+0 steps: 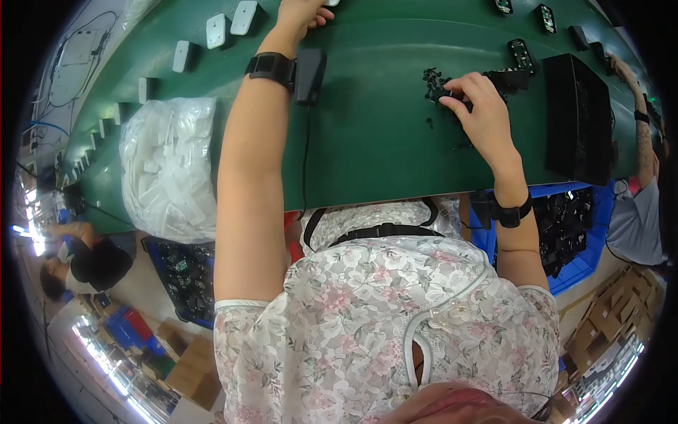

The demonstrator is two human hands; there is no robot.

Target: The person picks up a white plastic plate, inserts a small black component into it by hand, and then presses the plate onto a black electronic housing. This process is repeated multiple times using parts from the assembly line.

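Note:
My left hand reaches far across the green conveyor belt to its top edge and touches a small white part there; most of that part is cut off by the frame. My right hand rests on the belt with its fingers curled over a heap of small black parts. Whether a piece is pinched between the fingers is hidden. Both wrists carry black bands. A black box with a cable lies beside my left wrist.
White housings ride the belt at upper left. A clear bag of white parts sits at the left edge. A black tray stands at right, with blue bins of black parts below. Other people work at far left and right.

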